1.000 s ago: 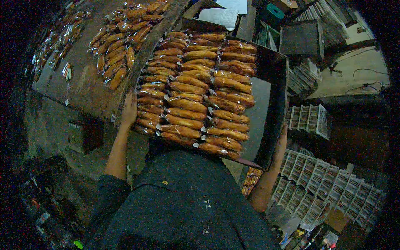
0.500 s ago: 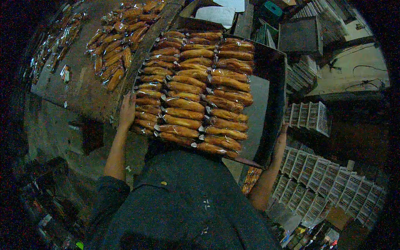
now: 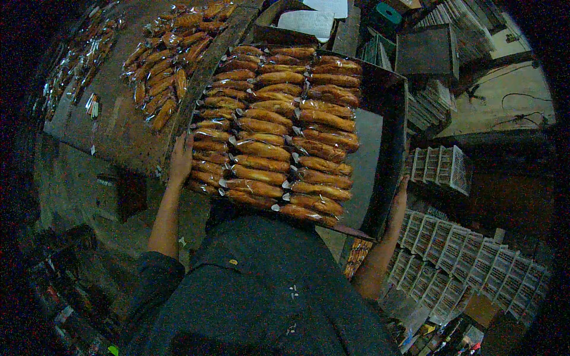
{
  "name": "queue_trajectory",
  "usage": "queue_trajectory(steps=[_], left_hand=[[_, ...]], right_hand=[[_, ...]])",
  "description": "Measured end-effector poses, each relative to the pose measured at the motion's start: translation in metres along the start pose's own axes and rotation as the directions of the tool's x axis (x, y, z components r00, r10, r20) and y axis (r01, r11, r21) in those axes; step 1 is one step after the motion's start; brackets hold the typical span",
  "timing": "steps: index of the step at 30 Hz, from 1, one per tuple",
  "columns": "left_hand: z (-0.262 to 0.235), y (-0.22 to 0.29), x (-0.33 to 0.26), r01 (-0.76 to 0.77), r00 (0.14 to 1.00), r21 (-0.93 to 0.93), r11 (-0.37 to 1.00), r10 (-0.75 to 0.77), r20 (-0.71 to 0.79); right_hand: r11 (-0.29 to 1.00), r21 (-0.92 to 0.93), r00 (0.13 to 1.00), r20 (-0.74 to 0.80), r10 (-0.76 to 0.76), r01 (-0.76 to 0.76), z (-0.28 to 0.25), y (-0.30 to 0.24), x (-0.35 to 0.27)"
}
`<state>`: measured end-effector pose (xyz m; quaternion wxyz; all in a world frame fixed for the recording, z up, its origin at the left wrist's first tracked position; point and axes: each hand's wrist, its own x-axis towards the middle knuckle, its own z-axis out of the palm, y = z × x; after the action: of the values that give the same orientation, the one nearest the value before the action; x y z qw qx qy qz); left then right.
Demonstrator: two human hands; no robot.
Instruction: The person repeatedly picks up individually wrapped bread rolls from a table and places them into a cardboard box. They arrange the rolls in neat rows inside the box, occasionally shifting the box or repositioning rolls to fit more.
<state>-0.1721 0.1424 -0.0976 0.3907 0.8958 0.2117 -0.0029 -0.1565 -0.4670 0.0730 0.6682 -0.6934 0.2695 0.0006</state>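
A wide dark tray point(image 3: 393, 142) is held in front of my body, slightly tilted in the view. In it, long golden-brown bread rolls point(image 3: 261, 148) in clear wrappers lie packed in three columns. A strip of grey tray bottom shows bare along the right side. My left hand point(image 3: 181, 159) grips the tray's left edge, its fingers partly hidden by the rim and the bread. At the right wall, my right hand point(image 3: 401, 193) is closed on the outer side, with most of its fingers out of sight.
On the left, a worn table point(image 3: 113, 127) bears a heap of wrapped rolls point(image 3: 163, 77) and more wrapped pieces point(image 3: 83, 59) farther left. A box with papers point(image 3: 306, 24) stands behind the tray. White slatted crates point(image 3: 469, 249) stack up at the right, below a dark empty tray point(image 3: 424, 52).
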Motion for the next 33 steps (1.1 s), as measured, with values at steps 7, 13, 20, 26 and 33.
queue_trajectory(steps=[7,13,20,26,33], left_hand=[[-0.004,0.012,-0.002,0.004,1.000,-0.022,1.000,-0.004,-0.003],[-0.006,0.021,-0.006,0.043,0.999,-0.040,0.998,-0.044,-0.020],[-0.009,0.020,-0.003,-0.013,1.000,-0.041,0.999,0.013,-0.004],[-0.007,0.018,-0.004,-0.014,1.000,-0.039,0.999,0.013,-0.025],[0.008,-0.016,0.009,-0.053,0.997,-0.033,0.998,0.051,-0.052]], right_hand=[[1.000,0.010,1.000,0.019,0.020,-0.020,0.001,-0.002,0.003],[0.999,0.026,0.999,0.024,0.035,-0.035,0.001,-0.002,0.003],[0.998,0.048,0.999,0.005,0.035,-0.035,0.000,0.000,0.002],[0.998,0.058,0.999,0.001,0.037,-0.037,0.000,0.002,0.002],[0.997,0.072,0.999,0.005,0.040,-0.041,-0.003,0.005,0.004]])
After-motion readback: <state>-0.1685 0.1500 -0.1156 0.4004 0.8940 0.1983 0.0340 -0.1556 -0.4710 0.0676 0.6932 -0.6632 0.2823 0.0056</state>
